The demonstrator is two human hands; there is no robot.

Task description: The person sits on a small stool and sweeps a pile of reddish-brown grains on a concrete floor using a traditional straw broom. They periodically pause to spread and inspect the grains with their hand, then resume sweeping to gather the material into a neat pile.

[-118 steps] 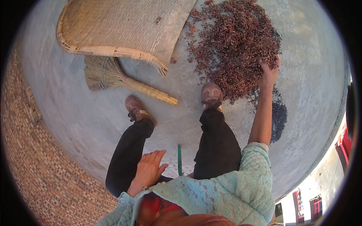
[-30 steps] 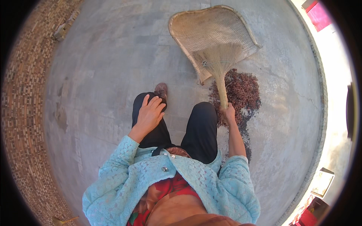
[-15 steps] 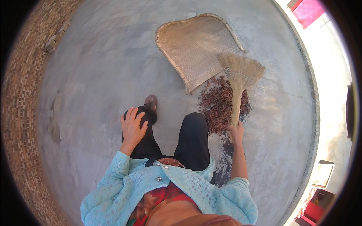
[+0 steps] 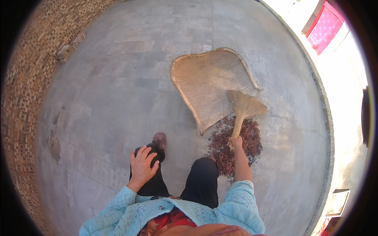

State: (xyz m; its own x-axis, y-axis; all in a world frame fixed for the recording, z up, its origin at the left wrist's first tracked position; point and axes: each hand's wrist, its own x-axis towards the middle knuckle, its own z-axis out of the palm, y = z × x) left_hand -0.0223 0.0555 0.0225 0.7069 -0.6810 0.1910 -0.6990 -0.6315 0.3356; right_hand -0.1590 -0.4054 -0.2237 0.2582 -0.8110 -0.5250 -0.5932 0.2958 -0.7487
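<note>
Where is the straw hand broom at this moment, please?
In the head view, right of centre: the right hand grips the broom above the reddish-brown pile, bristles overlapping the woven tray.

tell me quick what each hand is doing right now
Left hand: open, fingers spread, resting on the left knee, holding nothing.
Right hand: closed around the straw broom handle, above the reddish pile.

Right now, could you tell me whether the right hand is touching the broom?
Touching. The head view shows the right hand with fingers closed around the broom handle, above the reddish pile.
</note>
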